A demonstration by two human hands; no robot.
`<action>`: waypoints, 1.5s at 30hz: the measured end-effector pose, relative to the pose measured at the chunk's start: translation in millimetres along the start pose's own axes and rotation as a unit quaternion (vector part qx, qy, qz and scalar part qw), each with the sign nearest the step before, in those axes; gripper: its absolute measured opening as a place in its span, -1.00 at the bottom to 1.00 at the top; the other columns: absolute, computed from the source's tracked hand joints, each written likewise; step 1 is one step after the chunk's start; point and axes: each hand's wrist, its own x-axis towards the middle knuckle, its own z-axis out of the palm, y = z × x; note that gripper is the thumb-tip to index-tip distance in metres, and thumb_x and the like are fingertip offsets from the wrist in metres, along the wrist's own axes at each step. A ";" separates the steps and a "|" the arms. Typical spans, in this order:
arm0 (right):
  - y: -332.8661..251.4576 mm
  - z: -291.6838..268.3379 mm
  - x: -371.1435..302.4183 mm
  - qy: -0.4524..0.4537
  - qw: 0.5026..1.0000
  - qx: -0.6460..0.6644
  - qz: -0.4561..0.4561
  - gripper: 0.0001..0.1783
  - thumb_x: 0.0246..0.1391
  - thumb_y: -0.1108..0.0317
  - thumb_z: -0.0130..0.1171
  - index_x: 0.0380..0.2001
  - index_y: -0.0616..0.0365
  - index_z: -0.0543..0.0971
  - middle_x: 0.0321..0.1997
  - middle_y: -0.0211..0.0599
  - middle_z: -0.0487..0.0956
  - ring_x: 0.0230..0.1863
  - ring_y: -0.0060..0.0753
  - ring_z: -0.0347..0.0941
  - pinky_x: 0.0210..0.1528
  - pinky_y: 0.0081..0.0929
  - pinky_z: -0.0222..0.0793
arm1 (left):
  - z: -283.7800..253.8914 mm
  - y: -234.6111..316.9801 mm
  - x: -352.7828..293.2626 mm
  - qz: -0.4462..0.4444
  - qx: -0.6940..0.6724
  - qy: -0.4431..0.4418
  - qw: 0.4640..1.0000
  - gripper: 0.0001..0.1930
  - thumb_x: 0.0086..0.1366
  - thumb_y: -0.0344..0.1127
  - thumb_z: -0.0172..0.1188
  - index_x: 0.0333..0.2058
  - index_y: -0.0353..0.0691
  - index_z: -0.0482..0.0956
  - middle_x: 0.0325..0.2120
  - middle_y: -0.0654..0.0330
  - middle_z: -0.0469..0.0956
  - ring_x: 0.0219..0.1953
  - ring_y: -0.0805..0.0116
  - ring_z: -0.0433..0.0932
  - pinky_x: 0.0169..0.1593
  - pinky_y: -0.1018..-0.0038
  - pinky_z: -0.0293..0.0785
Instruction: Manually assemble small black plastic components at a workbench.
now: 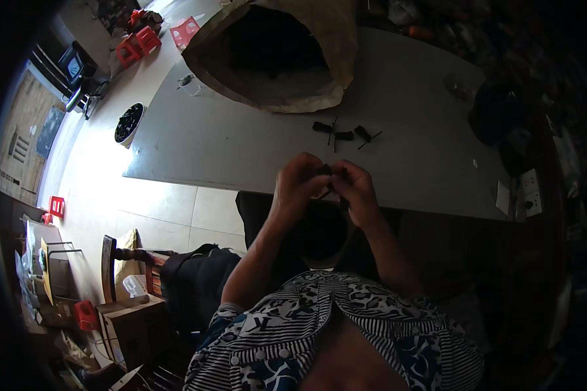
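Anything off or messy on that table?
Nothing stands out. A large brown sack lies on its side on the grey table, mouth open. A few small black parts lie loose near it. Both hands, left and right, pinch a small black piece together.

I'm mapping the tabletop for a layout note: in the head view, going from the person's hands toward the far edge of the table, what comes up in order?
Left hand and right hand pinching a small black part → loose black parts on the grey table → open brown sack.
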 end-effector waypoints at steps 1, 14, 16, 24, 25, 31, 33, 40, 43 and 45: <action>0.4 -1.3 -0.7 0.014 1.000 -0.013 0.021 -0.91 0.10 0.32 -0.02 -0.36 0.07 0.39 -0.47 -0.53 0.40 -0.59 -0.80 0.20 -0.60 -0.79 0.10 | -2.6 1.4 0.8 -0.044 -0.120 -0.077 0.989 -0.67 -0.04 -0.61 0.12 -0.23 -0.29 0.40 -0.49 0.29 0.45 -0.44 0.54 0.42 -0.31 0.61 0.38; 23.4 5.8 -5.5 0.005 0.999 0.033 0.019 -0.91 0.12 0.34 -0.05 -0.36 0.10 0.40 -0.48 -0.53 0.40 -0.56 -0.71 0.26 -0.50 -0.71 0.19 | -12.1 -20.1 0.1 -0.112 -0.111 -0.060 0.986 -0.85 0.01 -0.53 0.14 -0.39 -0.30 0.43 -0.48 0.28 0.46 -0.44 0.53 0.42 -0.29 0.62 0.37; 12.6 16.3 -10.9 0.021 0.984 -0.151 -0.088 -0.90 0.08 0.47 -0.04 -0.30 0.16 0.39 -0.50 -0.52 0.40 -0.49 -0.72 0.30 -0.42 -0.72 0.23 | -16.2 -23.4 -0.8 -0.086 -0.122 -0.113 0.982 -0.91 0.05 -0.49 0.14 -0.43 -0.30 0.42 -0.49 0.24 0.48 -0.44 0.52 0.43 -0.31 0.63 0.37; 4.5 -3.8 -11.4 -0.016 0.937 -0.340 -0.084 -0.80 -0.16 0.56 0.16 -0.40 0.20 0.40 -0.50 -0.49 0.43 -0.46 -0.72 0.34 -0.41 -0.69 0.27 | -11.6 -20.3 -13.1 -0.131 -0.184 -0.164 0.960 -0.87 0.18 -0.33 0.06 -0.43 -0.27 0.39 -0.56 0.29 0.43 -0.53 0.56 0.37 -0.43 0.66 0.29; 4.1 -3.1 -11.5 -0.023 0.941 -0.326 -0.082 -0.79 -0.19 0.56 0.19 -0.43 0.21 0.40 -0.52 -0.48 0.43 -0.48 -0.72 0.34 -0.42 -0.68 0.28 | -11.2 -24.2 -15.9 -0.094 -0.197 -0.168 0.961 -0.85 0.19 -0.29 0.04 -0.44 -0.25 0.39 -0.58 0.31 0.40 -0.57 0.58 0.33 -0.49 0.66 0.25; 1.2 8.6 -12.1 0.010 0.912 -0.390 -0.127 -0.80 -0.27 0.59 0.22 -0.54 0.21 0.40 -0.59 -0.48 0.42 -0.54 -0.70 0.32 -0.47 -0.69 0.26 | 4.0 -22.5 -15.5 -0.114 -0.270 -0.036 0.956 -0.83 0.19 -0.27 0.03 -0.53 -0.15 0.33 -0.69 0.39 0.30 -0.66 0.63 0.24 -0.58 0.72 0.13; 2.8 11.4 -13.4 0.014 0.920 -0.368 -0.133 -0.79 -0.29 0.59 0.23 -0.55 0.21 0.40 -0.59 -0.48 0.42 -0.54 -0.70 0.33 -0.48 -0.69 0.26 | -1.4 -23.8 -14.3 -0.132 -0.283 -0.043 0.949 -0.84 0.20 -0.29 0.04 -0.52 -0.15 0.34 -0.67 0.38 0.33 -0.64 0.62 0.28 -0.56 0.72 0.17; 11.8 1.7 -8.2 -0.016 0.976 -0.214 -0.035 -0.81 -0.26 0.58 0.22 -0.57 0.20 0.39 -0.61 -0.50 0.43 -0.55 -0.71 0.32 -0.49 -0.71 0.25 | -16.8 -26.3 -15.1 -0.162 -0.288 -0.167 0.929 -0.82 0.17 -0.25 0.09 -0.47 -0.18 0.32 -0.58 0.34 0.37 -0.56 0.59 0.30 -0.50 0.69 0.19; 15.5 3.9 -11.2 0.004 0.955 -0.283 -0.087 -0.82 -0.24 0.57 0.22 -0.57 0.21 0.39 -0.62 -0.49 0.42 -0.57 -0.73 0.31 -0.49 -0.72 0.25 | -12.1 -35.0 -18.1 -0.174 -0.268 -0.116 0.940 -0.85 0.18 -0.30 0.08 -0.49 -0.18 0.34 -0.60 0.34 0.38 -0.58 0.57 0.31 -0.50 0.67 0.21; 18.3 5.0 -12.4 0.016 0.944 -0.311 -0.110 -0.82 -0.25 0.58 0.21 -0.57 0.21 0.39 -0.62 -0.48 0.42 -0.58 -0.73 0.31 -0.50 -0.72 0.25 | -3.2 -37.9 -20.1 -0.172 -0.326 -0.030 0.929 -0.86 0.18 -0.38 0.07 -0.55 -0.20 0.37 -0.64 0.30 0.39 -0.61 0.55 0.36 -0.52 0.66 0.27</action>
